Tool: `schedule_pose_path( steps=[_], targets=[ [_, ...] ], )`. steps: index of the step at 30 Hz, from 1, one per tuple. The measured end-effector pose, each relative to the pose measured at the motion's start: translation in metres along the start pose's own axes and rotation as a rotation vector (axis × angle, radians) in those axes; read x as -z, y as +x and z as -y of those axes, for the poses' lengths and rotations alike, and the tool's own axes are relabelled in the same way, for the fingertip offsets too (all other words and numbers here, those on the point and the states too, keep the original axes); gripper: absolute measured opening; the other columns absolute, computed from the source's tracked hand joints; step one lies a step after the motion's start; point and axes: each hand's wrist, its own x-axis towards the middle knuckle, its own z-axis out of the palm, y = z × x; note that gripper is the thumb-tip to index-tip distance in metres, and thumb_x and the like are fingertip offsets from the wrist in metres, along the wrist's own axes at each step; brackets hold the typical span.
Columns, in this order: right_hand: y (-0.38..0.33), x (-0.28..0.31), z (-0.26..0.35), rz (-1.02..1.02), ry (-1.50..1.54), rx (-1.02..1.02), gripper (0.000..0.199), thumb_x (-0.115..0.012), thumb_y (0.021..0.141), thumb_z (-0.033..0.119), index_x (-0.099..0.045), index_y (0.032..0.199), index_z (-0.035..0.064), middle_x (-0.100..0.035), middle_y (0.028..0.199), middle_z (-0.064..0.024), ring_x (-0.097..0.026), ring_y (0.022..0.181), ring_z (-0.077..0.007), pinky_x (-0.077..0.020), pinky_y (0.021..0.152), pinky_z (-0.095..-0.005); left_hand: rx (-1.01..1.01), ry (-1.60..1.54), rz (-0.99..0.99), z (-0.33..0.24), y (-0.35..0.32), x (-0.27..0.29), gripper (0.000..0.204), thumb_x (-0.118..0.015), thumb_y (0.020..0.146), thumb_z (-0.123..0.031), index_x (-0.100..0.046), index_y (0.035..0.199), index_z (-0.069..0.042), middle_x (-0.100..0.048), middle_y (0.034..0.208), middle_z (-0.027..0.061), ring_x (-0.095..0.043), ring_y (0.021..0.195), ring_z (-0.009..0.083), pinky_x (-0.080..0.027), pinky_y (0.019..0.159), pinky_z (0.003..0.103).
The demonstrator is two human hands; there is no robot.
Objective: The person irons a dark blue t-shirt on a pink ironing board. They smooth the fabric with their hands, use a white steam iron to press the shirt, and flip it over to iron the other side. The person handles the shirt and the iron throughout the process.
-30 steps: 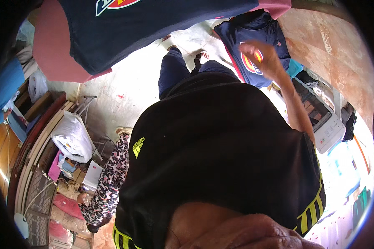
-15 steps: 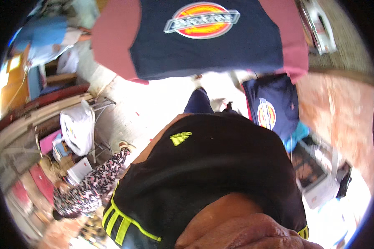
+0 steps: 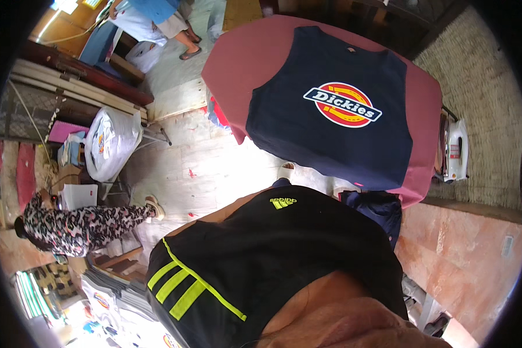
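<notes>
A navy sleeveless shirt (image 3: 325, 139) with a red and yellow round print lies spread out, front side up, on a board covered in maroon cloth (image 3: 238, 75). Its lower edge hangs near the board's front. Part of my bare left arm (image 3: 232, 207) shows past my black top, but the hand is hidden behind my body. No part of my right hand is in view. On the right, a white iron (image 3: 457, 151) stands beside the board. Below the board's near right corner, another dark garment (image 3: 377, 211) is partly covered by my top.
At the left a person in patterned clothes (image 3: 87, 229) is near a plastic-wrapped bundle (image 3: 113, 145). Another person in a blue shirt (image 3: 156, 8) stands at the far left. Stacked grey garments (image 3: 119, 296) are at the lower left. A pinkish wall (image 3: 458, 261) borders the right.
My view has swung, so the whole board and navy shirt now show lower and further right. The dark garment below the board is more covered by my body. Hands stay unseen.
</notes>
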Motion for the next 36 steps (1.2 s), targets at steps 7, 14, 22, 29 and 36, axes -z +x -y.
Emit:
schedule_pose_path(
  steps=[7,14,22,29,36],
  targets=[
    [0.016,0.001,0.006,-0.013,-0.013,0.026,0.015,-0.062,0.097,0.008,-0.065,0.109,-0.0001,-0.068,0.093,-0.0074,-0.063,0.085,-0.015,-0.0498,0.076,-0.0291,0.002,-0.035,-0.034,0.005,-0.002,-0.003,0.034,-0.06,0.098,-0.036,-0.071,0.102,-0.004,-0.072,0.097,0.0126,-0.07,0.084,0.0254,-0.057,0.072,0.039],
    [0.024,0.003,0.002,0.026,-0.02,0.02,0.014,-0.062,0.097,0.008,-0.065,0.108,-0.0003,-0.068,0.092,-0.0072,-0.063,0.084,-0.0149,-0.0497,0.076,-0.0291,0.025,-0.062,-0.068,0.01,-0.012,-0.01,0.033,-0.061,0.098,-0.035,-0.07,0.103,-0.003,-0.071,0.097,0.0127,-0.07,0.084,0.0257,-0.057,0.072,0.039],
    [0.031,0.008,0.0,0.041,-0.022,0.027,0.014,-0.062,0.097,0.008,-0.065,0.107,-0.0006,-0.067,0.091,-0.007,-0.062,0.083,-0.0147,-0.0496,0.075,-0.029,0.012,-0.052,-0.074,0.006,-0.02,-0.015,0.032,-0.062,0.098,-0.034,-0.07,0.103,-0.003,-0.071,0.097,0.0129,-0.07,0.085,0.026,-0.057,0.073,0.039],
    [0.036,0.01,-0.002,0.064,-0.003,0.022,0.013,-0.062,0.096,0.008,-0.064,0.106,-0.0009,-0.066,0.089,-0.0068,-0.062,0.083,-0.0146,-0.0496,0.075,-0.029,-0.004,-0.002,-0.052,-0.007,-0.001,-0.015,0.032,-0.062,0.097,-0.034,-0.07,0.103,-0.003,-0.071,0.097,0.0131,-0.07,0.086,0.0263,-0.057,0.073,0.039],
    [0.04,0.015,-0.003,0.071,-0.001,0.032,0.012,-0.063,0.096,0.008,-0.064,0.104,-0.0012,-0.065,0.088,-0.0066,-0.062,0.082,-0.0144,-0.0495,0.074,-0.029,-0.064,0.044,-0.012,-0.023,0.012,-0.016,0.031,-0.063,0.097,-0.033,-0.07,0.104,-0.003,-0.071,0.098,0.0132,-0.07,0.086,0.0266,-0.056,0.073,0.04]
  ],
)
